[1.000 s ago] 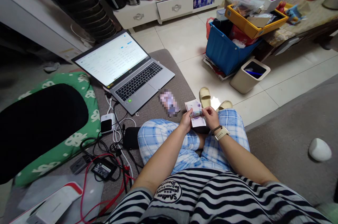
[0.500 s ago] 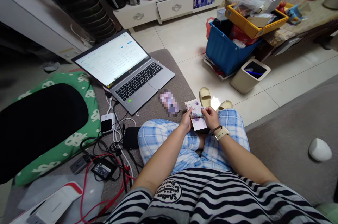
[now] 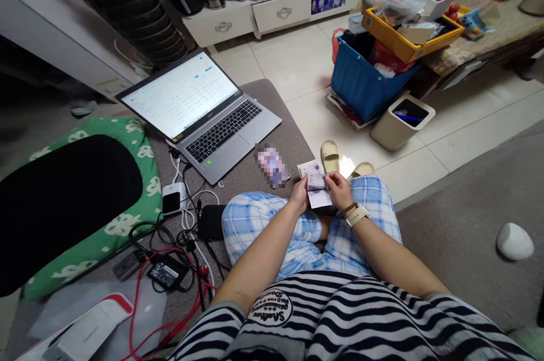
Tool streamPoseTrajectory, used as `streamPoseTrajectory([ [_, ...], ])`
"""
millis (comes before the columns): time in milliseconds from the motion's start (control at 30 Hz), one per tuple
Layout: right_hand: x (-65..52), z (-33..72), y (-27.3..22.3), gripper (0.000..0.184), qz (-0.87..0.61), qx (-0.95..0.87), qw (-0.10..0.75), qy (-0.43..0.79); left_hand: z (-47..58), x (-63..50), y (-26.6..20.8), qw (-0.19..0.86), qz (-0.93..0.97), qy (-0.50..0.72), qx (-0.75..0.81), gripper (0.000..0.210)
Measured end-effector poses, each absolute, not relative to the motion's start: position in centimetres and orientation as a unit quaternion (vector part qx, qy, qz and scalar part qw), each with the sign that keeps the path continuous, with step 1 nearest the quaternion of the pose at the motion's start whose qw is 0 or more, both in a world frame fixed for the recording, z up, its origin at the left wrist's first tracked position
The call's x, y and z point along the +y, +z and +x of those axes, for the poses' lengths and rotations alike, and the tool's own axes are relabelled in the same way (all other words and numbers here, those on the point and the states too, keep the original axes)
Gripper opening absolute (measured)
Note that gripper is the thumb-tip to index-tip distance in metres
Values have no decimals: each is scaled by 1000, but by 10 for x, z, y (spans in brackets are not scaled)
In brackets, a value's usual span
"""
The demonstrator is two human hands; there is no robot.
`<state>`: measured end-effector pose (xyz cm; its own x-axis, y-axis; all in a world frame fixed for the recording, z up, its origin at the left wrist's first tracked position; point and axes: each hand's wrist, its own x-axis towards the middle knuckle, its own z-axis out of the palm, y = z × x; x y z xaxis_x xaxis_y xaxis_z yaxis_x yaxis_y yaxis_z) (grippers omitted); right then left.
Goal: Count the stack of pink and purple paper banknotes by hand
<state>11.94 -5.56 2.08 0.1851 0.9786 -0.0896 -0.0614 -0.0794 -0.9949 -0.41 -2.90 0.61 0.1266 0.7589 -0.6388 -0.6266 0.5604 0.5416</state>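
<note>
Glossy tiles border coarse grey fabric; my left hand and right hand, nearly closed, pinch thin paper banknotes.

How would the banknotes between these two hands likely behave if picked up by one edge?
The banknotes would probably flop, since they look paper-thin and one bends between the left hand and the right hand. They are likely light: fingertips seem enough to hold them. They might slide apart, as their edges do not line up.

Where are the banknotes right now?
In the head view, just right of centre, the banknotes are held between the left hand and right hand.
</note>
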Motion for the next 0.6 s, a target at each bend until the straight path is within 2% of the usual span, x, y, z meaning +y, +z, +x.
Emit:
streamPoseTrajectory([
  [600, -57, 103, 25, 42, -560, -444, 521, 466, -16, -28, 10, 754, 63, 448, 476, 25],
])
